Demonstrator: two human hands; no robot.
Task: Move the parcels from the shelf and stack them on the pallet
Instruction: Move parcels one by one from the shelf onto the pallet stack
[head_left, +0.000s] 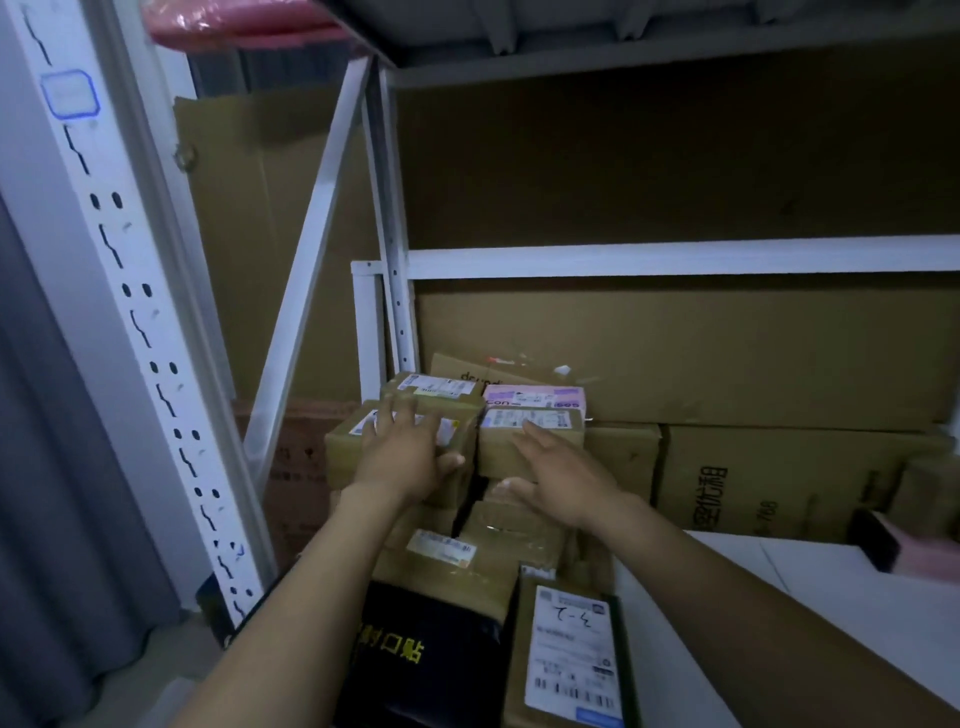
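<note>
Left hand (405, 452) fingers splayed flat on labelled brown parcel (344, 442); right hand (558, 480) fingers straight, together, touching neighbouring parcel (500, 457); pink parcel (535, 397) behind reads "con"

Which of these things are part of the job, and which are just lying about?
Job: left hand on left brown box; right hand at right brown box; pink parcel; black bag.
Lying about: big printed carton; pink bundle overhead; grey curtain.

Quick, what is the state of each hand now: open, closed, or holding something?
Left hand: open, fingers spread flat on the left box.
Right hand: open, fingers straight against the right box, not closed round it.
</note>
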